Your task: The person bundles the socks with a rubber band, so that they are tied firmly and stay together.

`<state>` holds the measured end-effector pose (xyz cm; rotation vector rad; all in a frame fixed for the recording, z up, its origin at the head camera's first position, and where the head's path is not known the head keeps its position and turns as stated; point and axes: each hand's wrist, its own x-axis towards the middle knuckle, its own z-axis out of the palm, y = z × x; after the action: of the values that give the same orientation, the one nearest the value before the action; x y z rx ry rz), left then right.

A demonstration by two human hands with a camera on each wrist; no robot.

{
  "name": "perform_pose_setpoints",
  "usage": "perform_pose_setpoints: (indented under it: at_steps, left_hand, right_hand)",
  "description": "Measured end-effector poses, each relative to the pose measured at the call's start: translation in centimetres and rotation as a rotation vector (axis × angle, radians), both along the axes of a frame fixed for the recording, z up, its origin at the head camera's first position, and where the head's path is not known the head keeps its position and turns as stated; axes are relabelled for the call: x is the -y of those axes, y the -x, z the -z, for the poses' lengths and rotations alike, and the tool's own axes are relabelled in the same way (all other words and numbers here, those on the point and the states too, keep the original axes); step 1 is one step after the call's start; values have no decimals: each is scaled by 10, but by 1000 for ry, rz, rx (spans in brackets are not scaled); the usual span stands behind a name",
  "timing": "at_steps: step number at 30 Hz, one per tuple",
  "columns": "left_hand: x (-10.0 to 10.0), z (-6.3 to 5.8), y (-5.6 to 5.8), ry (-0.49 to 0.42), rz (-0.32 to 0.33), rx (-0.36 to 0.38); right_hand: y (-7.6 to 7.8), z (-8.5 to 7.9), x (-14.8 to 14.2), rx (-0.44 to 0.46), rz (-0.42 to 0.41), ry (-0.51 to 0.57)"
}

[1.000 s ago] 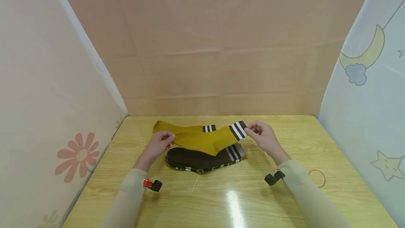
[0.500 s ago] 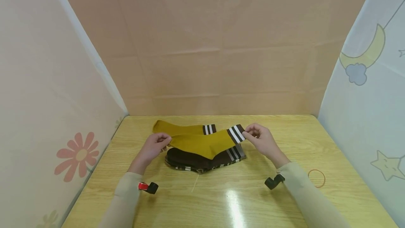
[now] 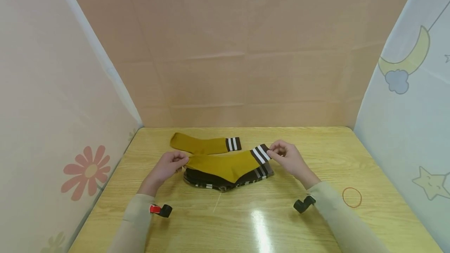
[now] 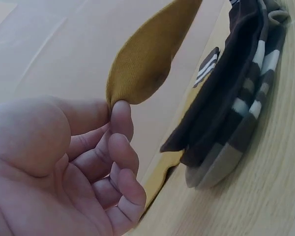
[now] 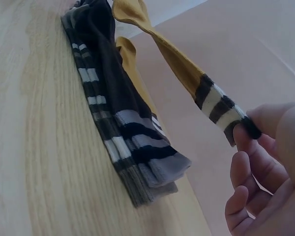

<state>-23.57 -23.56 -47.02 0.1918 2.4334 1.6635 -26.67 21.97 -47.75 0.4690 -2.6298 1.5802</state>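
Nearest: cream sleeves (image 3: 133, 216), one each side, resting low over wood-grain desk (image 3: 204, 231). Black wrist cam (image 3: 166, 211) at L wrist, red patch (image 3: 154, 209) beside it; 2nd black cam (image 3: 304, 204) at R wrist. Thin pale thread (image 3: 217, 202) on desk, nr side of sock stack. Red ring (image 3: 343, 196), thin, flat on desk just beside R sleeve.

Mid: dark sock stack (image 3: 200, 177) lying on desk btwn hands, toes L, cuffs R; top sock dark brown w/ grey cuff stripes, lower layer patterned w/ white & grey-green blocks.

Above stack, off desk: mustard sock (image 3: 225, 166), stretched L–R, heel sagging twd wearer, partly covering stack in head view. L hand (image 3: 169, 165): grip closed, thumb + index pinching toe end, no gap at tips; other fingers loosely curled below, clear of fabric per L wrist view. R hand (image 3: 291, 162): grip likewise closed, thumb + index on edge of dark brown cuff w/ white stripes; remaining fingers bent.

Beyond: 2nd mustard sock (image 3: 202, 145) flat on desk nr far edge, striped cuff R.

Far: peach backdrop (image 3: 246, 69), creased. Side panels printed: L pink flower (image 3: 90, 171); R yellow moon (image 3: 412, 58), star (image 3: 429, 182).
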Motion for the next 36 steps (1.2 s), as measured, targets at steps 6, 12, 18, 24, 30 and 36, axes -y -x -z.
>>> perform_pose_setpoints:
  at_steps: [6, 12, 18, 24, 30, 36]
  left_hand:
    - [1, 3, 0, 8, 5, 18]
    - [2, 11, 3, 15, 7, 29]
    - [4, 17, 4, 15, 7, 33]
    - [3, 18, 3, 35, -6, 25]
    - [1, 20, 2, 68, -7, -4]
    - [-1, 22, 1, 105, -22, -4]
  right_hand:
    - [0, 8, 1, 46, 6, -14]
    - [-2, 14, 3, 71, -9, -24]
    - [-3, 21, 2, 81, -25, -45]
    - [-3, 28, -1, 43, -30, -93]
    - [-5, 32, -1, 54, -28, -105]
    - [-7, 34, -1, 93, -30, -98]
